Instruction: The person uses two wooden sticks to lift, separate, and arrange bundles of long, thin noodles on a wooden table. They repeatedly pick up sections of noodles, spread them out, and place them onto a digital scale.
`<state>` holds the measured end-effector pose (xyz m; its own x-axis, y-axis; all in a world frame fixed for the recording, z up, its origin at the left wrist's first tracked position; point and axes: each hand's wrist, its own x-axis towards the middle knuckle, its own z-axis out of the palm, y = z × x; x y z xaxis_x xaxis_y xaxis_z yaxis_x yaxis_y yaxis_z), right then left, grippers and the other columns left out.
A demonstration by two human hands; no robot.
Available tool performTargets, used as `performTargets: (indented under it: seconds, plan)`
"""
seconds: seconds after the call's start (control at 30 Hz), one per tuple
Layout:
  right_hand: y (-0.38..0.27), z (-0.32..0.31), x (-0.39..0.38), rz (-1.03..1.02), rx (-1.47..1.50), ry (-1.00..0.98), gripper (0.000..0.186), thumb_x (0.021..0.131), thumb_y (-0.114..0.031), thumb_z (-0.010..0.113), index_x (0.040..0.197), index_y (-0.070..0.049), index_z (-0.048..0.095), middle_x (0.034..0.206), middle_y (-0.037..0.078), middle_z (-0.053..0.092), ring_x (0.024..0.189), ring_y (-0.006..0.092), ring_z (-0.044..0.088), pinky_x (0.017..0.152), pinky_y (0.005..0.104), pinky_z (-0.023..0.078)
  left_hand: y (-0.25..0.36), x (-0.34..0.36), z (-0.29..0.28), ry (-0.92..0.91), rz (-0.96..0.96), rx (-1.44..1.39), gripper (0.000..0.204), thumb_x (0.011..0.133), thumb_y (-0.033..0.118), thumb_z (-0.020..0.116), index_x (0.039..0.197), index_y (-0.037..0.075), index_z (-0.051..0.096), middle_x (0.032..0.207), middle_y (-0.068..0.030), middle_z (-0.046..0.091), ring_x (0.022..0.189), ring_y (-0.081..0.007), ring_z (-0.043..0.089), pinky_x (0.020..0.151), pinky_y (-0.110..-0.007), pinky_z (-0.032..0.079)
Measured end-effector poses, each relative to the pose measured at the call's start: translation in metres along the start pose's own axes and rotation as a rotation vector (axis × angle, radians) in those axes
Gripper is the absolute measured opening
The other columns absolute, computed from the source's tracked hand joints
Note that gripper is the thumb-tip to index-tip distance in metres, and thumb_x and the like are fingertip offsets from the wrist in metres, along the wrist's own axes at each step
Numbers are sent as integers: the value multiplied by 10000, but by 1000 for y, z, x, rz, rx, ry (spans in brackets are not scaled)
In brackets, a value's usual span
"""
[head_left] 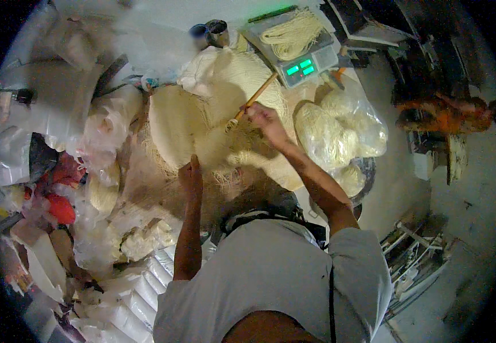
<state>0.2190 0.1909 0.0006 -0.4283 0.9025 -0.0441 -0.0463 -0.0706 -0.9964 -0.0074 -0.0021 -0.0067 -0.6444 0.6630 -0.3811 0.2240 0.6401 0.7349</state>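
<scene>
My right hand (266,123) is closed around a thin wooden stick (262,88) that slants up to the right. Pale strands cling around the stick's lower end. Beneath it, loose cream-coloured noodles (225,143) lie tangled and blurred on the brown work surface (139,197). My left hand (190,173) is closed at the near edge of a pale, flat mass of noodles (170,120); whatever its fingers grip is hidden. Behind both hands, more noodle strands (245,71) are spread out beside a white cloth or sack (198,71).
A digital scale (325,56) bears a noodle bundle (293,34) at the back right. Clear bags of noodles (339,128) stand right of my forearm. Plastic bags (110,114) crowd the left; white packets (136,291) are stacked near left. A person in orange (448,114) is far right.
</scene>
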Motion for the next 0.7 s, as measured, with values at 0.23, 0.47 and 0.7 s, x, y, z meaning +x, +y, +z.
performTargets:
  seconds: [0.23, 0.47, 0.7]
  plan:
    - [4, 40, -41, 119, -310, -41, 299, 935, -292, 725, 915, 3, 686, 804, -11, 564, 764, 81, 505, 653, 298, 422, -12, -15, 4, 63, 336, -18, 628, 1008, 491, 544, 705, -54, 613, 589, -53, 491, 598, -168, 431, 591, -390, 382]
    - [-2, 37, -61, 29, -288, -93, 410, 805, -330, 856, 813, 29, 657, 786, 74, 668, 738, 137, 607, 670, 331, 513, -5, -30, 17, 238, 144, 166, 648, 1005, 538, 511, 804, -54, 682, 619, -122, 560, 612, -246, 495, 630, -434, 424]
    - [21, 8, -67, -89, -484, 125, 233, 883, -200, 770, 867, 26, 722, 754, -22, 667, 729, 97, 575, 662, 288, 476, -38, -21, 4, 53, 396, 186, 710, 995, 600, 461, 763, -47, 638, 638, -209, 558, 605, -320, 530, 645, -484, 434]
